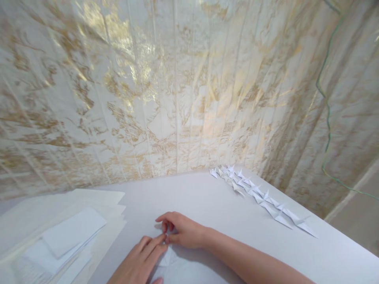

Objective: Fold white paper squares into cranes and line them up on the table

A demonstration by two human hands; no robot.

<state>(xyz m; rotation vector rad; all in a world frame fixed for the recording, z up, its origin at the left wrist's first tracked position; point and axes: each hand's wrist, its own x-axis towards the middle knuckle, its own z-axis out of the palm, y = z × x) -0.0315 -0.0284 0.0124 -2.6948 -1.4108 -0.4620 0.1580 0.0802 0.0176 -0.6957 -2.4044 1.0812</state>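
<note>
A white sheet of folded paper (168, 258) lies on the table, with creases showing near its tip. At that tip the thumb and fingers of my right hand (188, 232) pinch together, the index finger curling above. My left hand (145, 258) rests along the paper's left side, its fingertips close together and meeting the right hand's at the tip. Part of the paper is covered by my left fingers, and its near end runs out of view at the bottom.
Folded paper cranes (263, 199) stand in rows along the table's right side. Stacked white paper rectangles (75, 230) lie on larger cream sheets (115, 199) at left. Behind the white table (177, 193) hangs a gold-patterned covering (166, 98); a green cord (328, 114) dangles at right.
</note>
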